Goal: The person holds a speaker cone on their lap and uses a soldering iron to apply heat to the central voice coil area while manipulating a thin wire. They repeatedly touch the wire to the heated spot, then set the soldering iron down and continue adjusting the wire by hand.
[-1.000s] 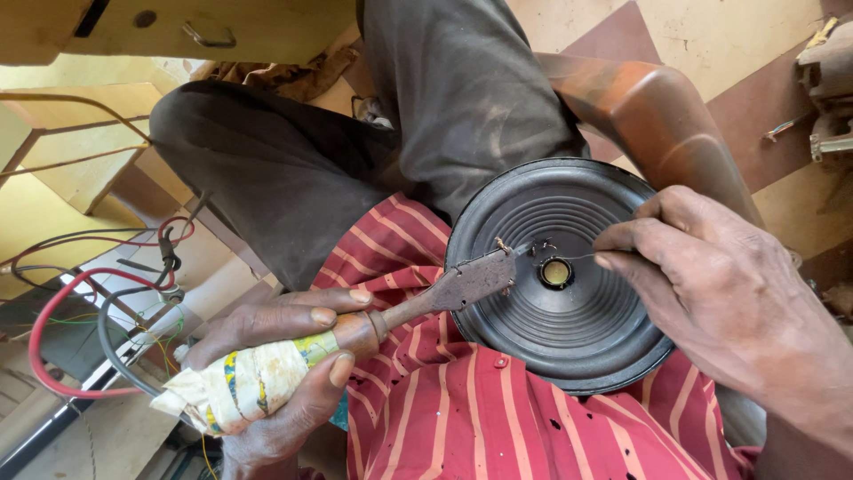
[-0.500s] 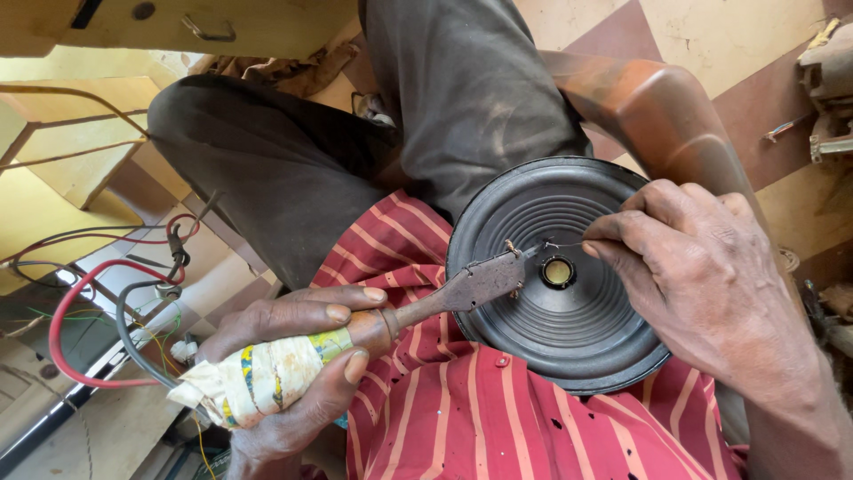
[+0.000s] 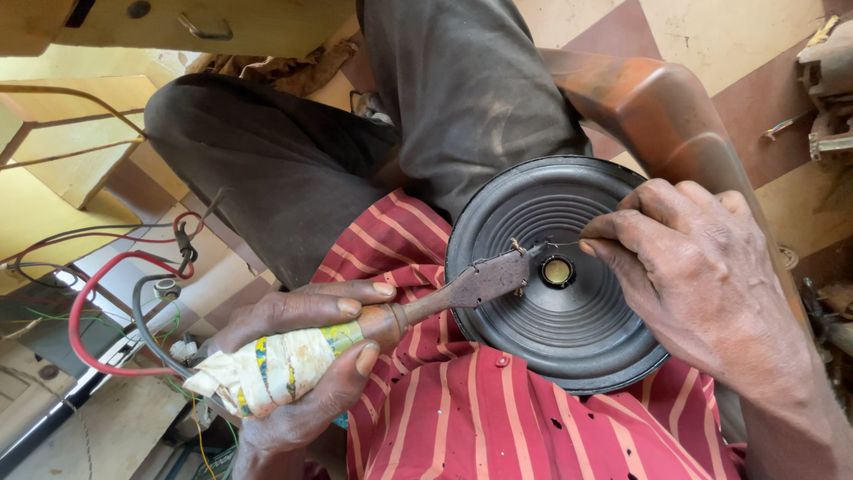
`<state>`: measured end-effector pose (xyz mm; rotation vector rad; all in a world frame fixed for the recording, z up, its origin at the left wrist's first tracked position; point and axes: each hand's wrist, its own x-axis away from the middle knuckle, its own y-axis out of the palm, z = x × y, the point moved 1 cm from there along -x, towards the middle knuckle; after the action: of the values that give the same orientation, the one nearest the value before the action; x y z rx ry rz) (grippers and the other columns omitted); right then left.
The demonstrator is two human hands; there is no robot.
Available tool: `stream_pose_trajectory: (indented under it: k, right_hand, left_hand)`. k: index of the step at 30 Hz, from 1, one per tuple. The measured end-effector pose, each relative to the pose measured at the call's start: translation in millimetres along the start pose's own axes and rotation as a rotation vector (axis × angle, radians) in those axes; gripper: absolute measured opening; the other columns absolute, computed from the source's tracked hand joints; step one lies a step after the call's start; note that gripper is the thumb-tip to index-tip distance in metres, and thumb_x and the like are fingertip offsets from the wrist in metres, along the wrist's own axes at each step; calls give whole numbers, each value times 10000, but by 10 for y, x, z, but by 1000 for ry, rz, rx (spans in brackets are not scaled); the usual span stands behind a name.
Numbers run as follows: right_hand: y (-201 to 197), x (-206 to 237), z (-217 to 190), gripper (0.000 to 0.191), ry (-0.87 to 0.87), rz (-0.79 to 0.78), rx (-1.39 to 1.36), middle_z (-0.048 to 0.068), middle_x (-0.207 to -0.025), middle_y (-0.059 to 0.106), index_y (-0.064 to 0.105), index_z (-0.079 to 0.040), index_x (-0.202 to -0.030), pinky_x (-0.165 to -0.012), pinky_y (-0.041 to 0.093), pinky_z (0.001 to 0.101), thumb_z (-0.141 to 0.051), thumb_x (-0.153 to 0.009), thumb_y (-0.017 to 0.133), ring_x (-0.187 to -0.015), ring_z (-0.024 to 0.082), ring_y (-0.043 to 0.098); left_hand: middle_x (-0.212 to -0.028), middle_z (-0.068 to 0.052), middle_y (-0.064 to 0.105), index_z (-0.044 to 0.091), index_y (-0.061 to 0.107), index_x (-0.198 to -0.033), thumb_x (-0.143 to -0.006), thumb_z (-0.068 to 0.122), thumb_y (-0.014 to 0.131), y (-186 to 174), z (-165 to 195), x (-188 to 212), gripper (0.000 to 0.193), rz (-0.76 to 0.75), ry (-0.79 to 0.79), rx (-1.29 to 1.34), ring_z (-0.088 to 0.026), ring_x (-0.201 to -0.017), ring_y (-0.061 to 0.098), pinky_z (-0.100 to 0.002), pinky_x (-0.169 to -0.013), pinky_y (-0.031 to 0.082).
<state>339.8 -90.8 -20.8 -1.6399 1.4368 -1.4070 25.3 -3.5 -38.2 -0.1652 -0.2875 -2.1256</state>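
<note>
Heat is worrying me: my left hand (image 3: pixel 293 356) is gripping the soldering iron (image 3: pixel 400 311), tip beside the speaker cone's (image 3: pixel 569 338) centre, while my right hand (image 3: pixel 702 267) is pinching a thin wire (image 3: pixel 562 244) there; slipping could be scorching cone or fingertips.

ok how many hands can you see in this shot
2. The left hand grips the wrapped soldering iron over the lap; the right hand pinches a thin wire at the speaker cone.
</note>
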Motion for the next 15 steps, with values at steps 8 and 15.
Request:
stream_pose_trajectory:
  k: [8, 15]
  right_hand:
    - [28, 10, 12, 146, -6, 10, 4, 10, -836, 621, 785, -147, -944, -767, 390, 390, -260, -855, 765, -827, 222, 591]
    - [20, 7, 17, 148, 0, 0, -8, 8, -831, 620, 786, -145, -941, -757, 386, 389, -266, -860, 762, -818, 220, 587]
  left_hand:
    - [-1091, -279, 749, -51, 634, -1157, -867, -83, 753, 13, -81, 19, 315, 83, -69, -49, -312, -1079, 757, -436, -949, 650]
    - [-1071, -281, 742, -60, 613, -1131, -787, -126, 787, 29, -56, 15, 391, 128, -115, -24, -340, -1091, 741, -436, -943, 619]
